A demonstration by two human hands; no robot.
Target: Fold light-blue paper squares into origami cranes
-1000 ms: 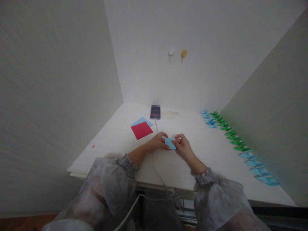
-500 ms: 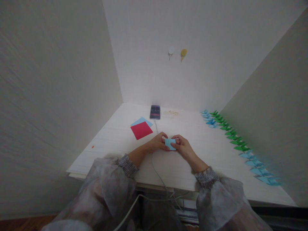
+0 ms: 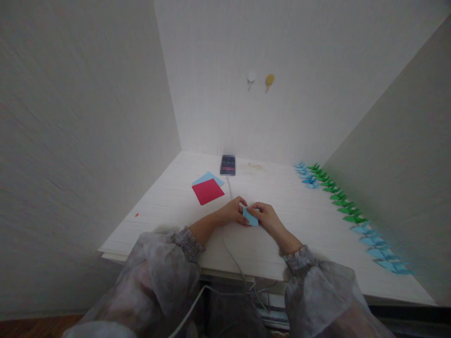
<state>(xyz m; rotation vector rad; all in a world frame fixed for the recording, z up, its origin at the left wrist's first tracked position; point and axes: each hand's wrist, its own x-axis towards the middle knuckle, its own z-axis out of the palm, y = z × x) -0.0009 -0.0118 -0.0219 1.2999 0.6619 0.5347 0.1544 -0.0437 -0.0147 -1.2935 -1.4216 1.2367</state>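
Observation:
Between my hands is a small light-blue square of origami paper [image 3: 251,218], just above or on the white table. My left hand [image 3: 234,211] pinches its left side, with the fingers curled. From the right, my right hand [image 3: 266,215] grips it, the thumb lying across the upper part of the paper. Up and to the left of my hands lie a red paper sheet [image 3: 207,192] and a light-blue sheet [image 3: 204,179] partly hidden beneath it.
Along the right wall runs a row of folded paper cranes, green ones [image 3: 344,204] and blue ones [image 3: 375,241]. A phone [image 3: 228,165] stands near the back wall, its white cable [image 3: 230,253] passing under my left arm. Two hooks [image 3: 269,80] are on the wall.
The blue paper has turned slightly and moved a little toward me. My right thumb has shifted up to the paper's upper edge.

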